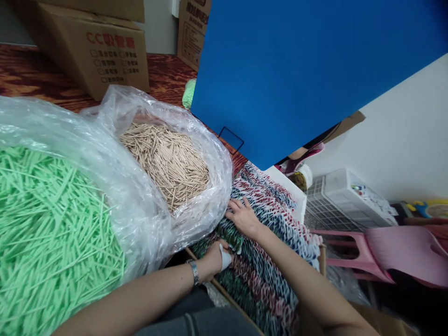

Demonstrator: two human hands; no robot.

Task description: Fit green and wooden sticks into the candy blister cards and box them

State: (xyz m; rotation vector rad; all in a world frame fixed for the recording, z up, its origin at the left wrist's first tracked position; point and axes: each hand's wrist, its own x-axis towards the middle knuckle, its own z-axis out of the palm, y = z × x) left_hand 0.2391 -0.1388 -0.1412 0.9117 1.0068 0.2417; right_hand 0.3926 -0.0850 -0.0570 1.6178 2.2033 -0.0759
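My right hand (242, 216) lies flat with fingers stretched out on a wide bed of red, green and white pieces packed in rows (266, 261). My left hand (215, 258), with a metal bracelet on the wrist, is curled at the near edge of the same bed, fingers closed and a white wrap on the thumb. What it holds, if anything, I cannot make out. Just left of both hands stands a clear plastic bag of tan wooden sticks (168, 161).
A larger clear bag of green sticks (52, 228) fills the left. Cardboard boxes (94, 44) stand behind on a patterned floor. A blue board (297, 65) leans at upper right. A white basket (345, 196) and pink plastic stool (392, 252) sit to the right.
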